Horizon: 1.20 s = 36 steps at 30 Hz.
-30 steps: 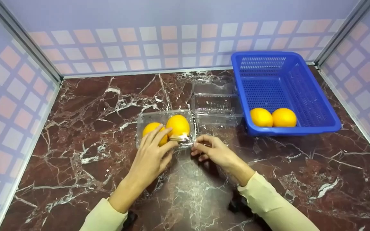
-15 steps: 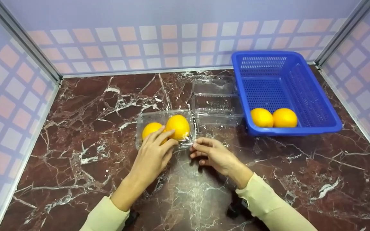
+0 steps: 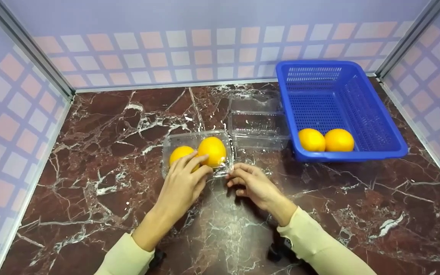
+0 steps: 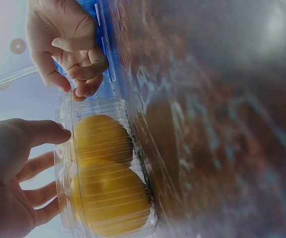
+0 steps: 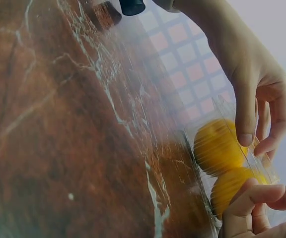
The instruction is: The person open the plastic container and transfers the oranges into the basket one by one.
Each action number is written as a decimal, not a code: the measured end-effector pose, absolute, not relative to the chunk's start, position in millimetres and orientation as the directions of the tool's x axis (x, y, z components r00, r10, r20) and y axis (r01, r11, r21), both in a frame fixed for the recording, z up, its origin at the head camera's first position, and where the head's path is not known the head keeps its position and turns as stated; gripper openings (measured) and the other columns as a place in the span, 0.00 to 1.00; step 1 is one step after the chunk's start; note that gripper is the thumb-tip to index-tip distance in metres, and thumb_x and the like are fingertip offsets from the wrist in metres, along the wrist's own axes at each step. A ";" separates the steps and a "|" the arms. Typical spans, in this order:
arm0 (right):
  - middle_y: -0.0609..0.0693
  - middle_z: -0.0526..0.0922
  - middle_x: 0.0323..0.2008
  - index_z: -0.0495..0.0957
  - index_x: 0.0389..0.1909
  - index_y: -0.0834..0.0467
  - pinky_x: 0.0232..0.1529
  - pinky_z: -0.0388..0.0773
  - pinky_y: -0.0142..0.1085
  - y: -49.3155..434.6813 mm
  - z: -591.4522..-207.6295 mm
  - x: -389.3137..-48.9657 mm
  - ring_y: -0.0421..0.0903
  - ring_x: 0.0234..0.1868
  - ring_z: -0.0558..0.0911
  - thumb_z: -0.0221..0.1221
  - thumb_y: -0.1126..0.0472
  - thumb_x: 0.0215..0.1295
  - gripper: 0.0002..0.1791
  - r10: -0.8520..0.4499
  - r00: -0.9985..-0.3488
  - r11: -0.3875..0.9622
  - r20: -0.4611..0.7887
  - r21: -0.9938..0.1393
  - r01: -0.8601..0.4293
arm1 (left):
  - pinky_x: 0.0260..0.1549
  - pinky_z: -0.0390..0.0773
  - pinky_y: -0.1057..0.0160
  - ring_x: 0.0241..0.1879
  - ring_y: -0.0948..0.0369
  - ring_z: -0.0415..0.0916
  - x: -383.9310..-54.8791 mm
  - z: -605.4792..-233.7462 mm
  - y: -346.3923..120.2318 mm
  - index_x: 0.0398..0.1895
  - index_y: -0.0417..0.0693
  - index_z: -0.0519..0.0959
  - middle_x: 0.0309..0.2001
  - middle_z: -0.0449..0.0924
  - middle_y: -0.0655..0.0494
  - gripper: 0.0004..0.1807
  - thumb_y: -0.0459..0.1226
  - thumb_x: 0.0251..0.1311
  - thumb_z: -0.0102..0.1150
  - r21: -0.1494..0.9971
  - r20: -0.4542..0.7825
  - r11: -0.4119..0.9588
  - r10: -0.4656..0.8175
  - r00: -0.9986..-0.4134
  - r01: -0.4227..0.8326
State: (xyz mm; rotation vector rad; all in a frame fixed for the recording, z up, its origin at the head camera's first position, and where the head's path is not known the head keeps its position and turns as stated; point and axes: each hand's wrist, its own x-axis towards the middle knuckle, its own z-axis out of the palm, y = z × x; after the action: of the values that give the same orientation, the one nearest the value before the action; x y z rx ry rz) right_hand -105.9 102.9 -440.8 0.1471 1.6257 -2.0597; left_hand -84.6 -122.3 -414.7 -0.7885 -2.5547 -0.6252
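Two oranges, a left one (image 3: pixel 180 153) and a right one (image 3: pixel 212 151), sit in a clear plastic fruit container (image 3: pixel 195 134) on the marbled table. My left hand (image 3: pixel 181 185) lies over its near side, fingertips spread across the oranges' near side and thumb at the rim. At the near right corner, the thumb and forefinger of my right hand (image 3: pixel 256 185) pinch the plastic edge; the other fingers curl loosely. The left wrist view has both oranges behind the ribbed wall, the right hand (image 4: pixel 76 49) at the corner.
Ridged clear plastic (image 3: pixel 258 124) lies right of the container; whether it joins the container is unclear. A blue perforated basket (image 3: pixel 350 154) stands at the back right, two more oranges (image 3: pixel 325 140) in its near left corner. Tile-patterned panels (image 3: pixel 204 53) enclose the back and sides.
My left fingers have drawn back slightly toward me, the thumb closer to the forefinger. The right hand has shifted only slightly at the corner. Container and oranges look still.
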 end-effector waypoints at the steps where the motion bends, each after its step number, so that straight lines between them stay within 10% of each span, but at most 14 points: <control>1: 0.49 0.85 0.40 0.80 0.39 0.55 0.31 0.75 0.29 102.8 -441.0 -105.9 0.41 0.37 0.82 0.55 0.64 0.76 0.06 -0.317 -0.865 -0.152 -0.388 -0.880 0.450 | 0.71 0.71 0.36 0.67 0.39 0.76 -84.6 -414.9 -122.2 0.43 0.49 0.88 0.63 0.84 0.46 0.10 0.30 0.60 0.74 0.299 0.485 0.741 0.425 -0.765 0.601; 15: 0.48 0.84 0.39 0.80 0.41 0.53 0.35 0.76 0.32 102.8 -439.4 -105.1 0.43 0.37 0.82 0.56 0.60 0.77 0.05 -0.303 -0.857 -0.124 -0.418 -0.874 0.470 | 0.74 0.67 0.37 0.71 0.42 0.72 -81.1 -408.6 -123.6 0.49 0.46 0.87 0.66 0.80 0.43 0.13 0.32 0.61 0.73 0.331 0.514 0.728 0.395 -0.761 0.601; 27: 0.49 0.84 0.38 0.79 0.43 0.56 0.34 0.77 0.32 102.5 -438.4 -105.1 0.43 0.37 0.82 0.56 0.61 0.76 0.04 -0.294 -0.866 -0.118 -0.405 -0.884 0.453 | 0.80 0.58 0.43 0.70 0.44 0.72 -72.0 -394.4 -121.6 0.50 0.43 0.86 0.68 0.78 0.42 0.14 0.31 0.60 0.70 0.303 0.692 0.638 0.363 -0.624 0.708; 36: 0.49 0.84 0.38 0.78 0.42 0.56 0.35 0.77 0.32 101.7 -439.3 -104.6 0.43 0.37 0.82 0.56 0.61 0.76 0.04 -0.293 -0.866 -0.122 -0.405 -0.883 0.454 | 0.74 0.66 0.38 0.70 0.42 0.72 -74.8 -401.1 -137.5 0.52 0.42 0.84 0.67 0.78 0.41 0.15 0.30 0.62 0.69 0.436 0.579 0.698 0.266 -0.771 0.568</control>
State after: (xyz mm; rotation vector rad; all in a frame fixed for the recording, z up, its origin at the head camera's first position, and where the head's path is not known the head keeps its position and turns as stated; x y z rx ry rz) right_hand -104.6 101.7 -439.3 0.1780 1.6702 -2.0306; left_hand -74.8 -137.5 -401.1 -0.6411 -2.4269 -0.8466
